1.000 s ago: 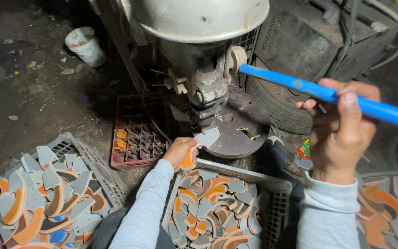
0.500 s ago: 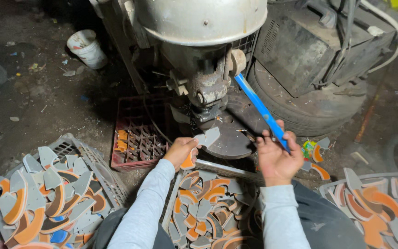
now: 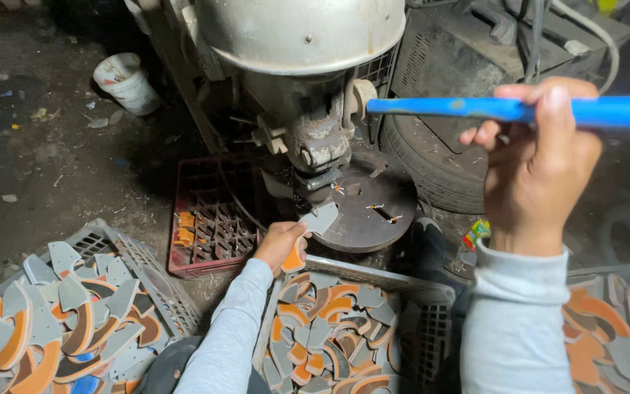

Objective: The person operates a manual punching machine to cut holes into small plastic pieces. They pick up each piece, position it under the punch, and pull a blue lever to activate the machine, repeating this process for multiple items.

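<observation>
Beneath the grimy, rounded metal press (image 3: 308,80), the left hand (image 3: 280,244) pinches a flat grey-and-orange curved piece (image 3: 313,226) at the edge of the round steel plate (image 3: 366,211); the right hand (image 3: 541,168) is clamped around a smooth blue lever (image 3: 475,109), its long axis near horizontal — free end pointing left toward the machine. Crates — a grey crate (image 3: 373,273) of similar cut pieces, a red crate (image 3: 209,226) — crowd the dirt floor beside a worn tyre (image 3: 432,160) and a white bucket (image 3: 125,82).

Both arms in long light-grey knit sleeves, ribbed cuffs snug at the wrists. Fabric looks soft, slightly creased along the forearms. Left hand (image 3: 280,244) and right hand (image 3: 541,171) bare: no gloves, no rings, no watch visible. Dark clothing shows at the lower frame edge.
</observation>
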